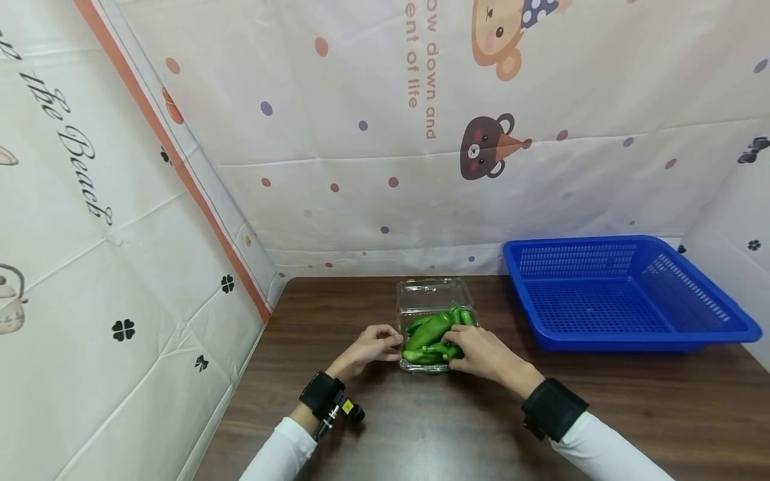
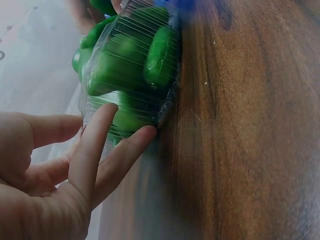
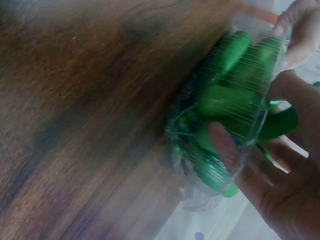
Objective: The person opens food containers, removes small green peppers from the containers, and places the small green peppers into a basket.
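A clear plastic clamshell box (image 1: 433, 294) stands on the brown table with its lid folded back, full of green peppers (image 1: 428, 331). My left hand (image 1: 388, 342) touches the box's left side. In the left wrist view the fingers (image 2: 95, 145) lie fairly straight against the ribbed wall of the box (image 2: 130, 65), with peppers (image 2: 160, 55) showing through it. My right hand (image 1: 457, 341) grips the box's right front. In the right wrist view its thumb (image 3: 222, 145) presses the box wall (image 3: 200, 195) while the fingers lie over the peppers (image 3: 220, 100).
An empty blue plastic basket (image 1: 637, 341) sits at the back right of the wooden table (image 1: 421, 427). Printed sheets (image 1: 150, 267) wall off the left side and the back. The table's left edge runs close to my left arm.
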Action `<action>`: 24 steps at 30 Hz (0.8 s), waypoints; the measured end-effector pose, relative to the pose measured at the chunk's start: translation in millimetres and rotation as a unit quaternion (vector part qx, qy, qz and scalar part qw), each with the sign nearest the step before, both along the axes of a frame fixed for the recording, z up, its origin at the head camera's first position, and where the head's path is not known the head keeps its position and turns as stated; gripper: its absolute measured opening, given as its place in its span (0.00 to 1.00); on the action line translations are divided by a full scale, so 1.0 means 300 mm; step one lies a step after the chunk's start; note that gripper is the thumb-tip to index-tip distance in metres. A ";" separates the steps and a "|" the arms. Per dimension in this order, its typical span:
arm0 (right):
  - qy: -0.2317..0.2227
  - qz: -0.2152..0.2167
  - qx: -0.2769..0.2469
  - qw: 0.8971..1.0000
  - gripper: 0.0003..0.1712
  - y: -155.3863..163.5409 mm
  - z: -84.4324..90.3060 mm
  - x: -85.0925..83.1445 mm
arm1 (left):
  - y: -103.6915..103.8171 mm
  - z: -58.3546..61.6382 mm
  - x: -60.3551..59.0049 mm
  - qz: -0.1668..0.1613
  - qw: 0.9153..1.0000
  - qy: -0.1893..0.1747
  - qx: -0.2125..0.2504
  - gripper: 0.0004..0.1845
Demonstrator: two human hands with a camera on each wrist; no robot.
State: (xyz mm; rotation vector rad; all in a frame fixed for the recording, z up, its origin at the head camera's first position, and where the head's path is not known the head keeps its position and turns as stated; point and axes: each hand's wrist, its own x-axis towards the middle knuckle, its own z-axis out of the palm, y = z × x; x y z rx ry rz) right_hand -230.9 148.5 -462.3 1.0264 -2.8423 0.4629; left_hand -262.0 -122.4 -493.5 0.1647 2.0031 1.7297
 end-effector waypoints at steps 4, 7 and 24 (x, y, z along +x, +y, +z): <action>-0.010 0.022 -0.020 1.000 0.14 0.007 0.001 -0.003 | -0.001 -0.001 0.003 0.002 1.000 0.001 0.000 0.11; -0.002 0.032 -0.027 0.999 0.14 0.013 0.003 -0.001 | 0.000 -0.003 0.004 0.003 1.000 -0.001 0.005 0.11; 0.011 0.009 -0.081 0.997 0.14 0.015 0.091 -0.009 | 0.000 -0.008 0.002 0.002 1.000 -0.002 0.009 0.11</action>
